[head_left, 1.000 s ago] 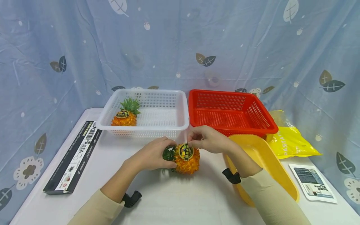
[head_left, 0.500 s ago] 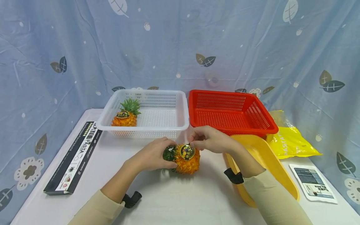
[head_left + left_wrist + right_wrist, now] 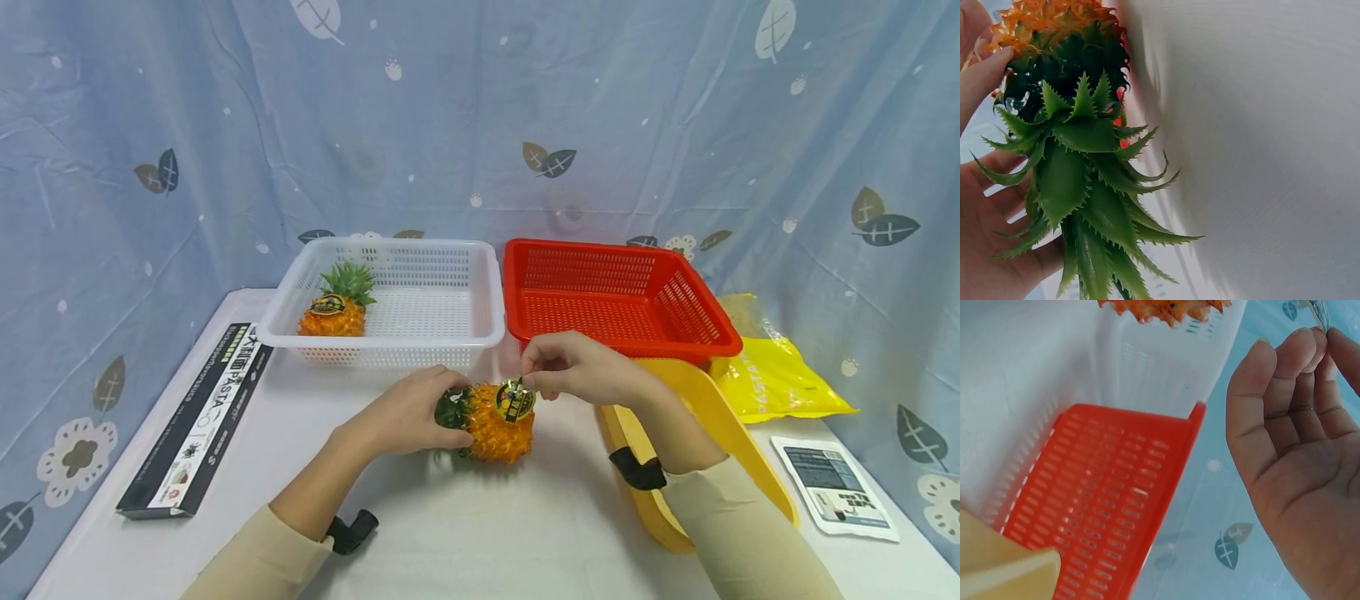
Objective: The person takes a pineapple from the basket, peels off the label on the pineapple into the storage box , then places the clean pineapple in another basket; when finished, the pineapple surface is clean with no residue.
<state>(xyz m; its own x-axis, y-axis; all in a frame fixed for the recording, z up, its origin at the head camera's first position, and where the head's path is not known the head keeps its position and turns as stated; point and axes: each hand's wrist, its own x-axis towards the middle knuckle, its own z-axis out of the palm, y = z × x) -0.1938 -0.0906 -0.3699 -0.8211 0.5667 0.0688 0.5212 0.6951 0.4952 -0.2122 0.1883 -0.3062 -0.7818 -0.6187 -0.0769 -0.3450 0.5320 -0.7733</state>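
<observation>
An orange pineapple (image 3: 498, 442) lies on its side mid-table, its dark green crown end toward the left. My left hand (image 3: 408, 412) holds it there, the thumb against the fruit; the left wrist view shows the spiky green leaves (image 3: 1091, 187) beside the palm. My right hand (image 3: 577, 365) pinches the edge of a black and gold sticker (image 3: 514, 402) on the pineapple's right end. In the right wrist view, thumb and fingertip meet on a shiny sliver of that sticker (image 3: 1318, 311). How much of it still adheres to the skin is hard to tell.
Behind the hands stand a white basket (image 3: 390, 342) with another stickered pineapple (image 3: 333, 318) and a red basket (image 3: 622, 337). A yellow tray (image 3: 738, 450) sits under the right forearm. A long pasta box (image 3: 198, 417), a yellow bag (image 3: 787, 387) and a white pouch (image 3: 835, 490) lie at the sides.
My right hand has moved slightly right and up, drawing the sticker rightward across the fruit and tilting it. My left hand and the pineapple have stayed in place.
</observation>
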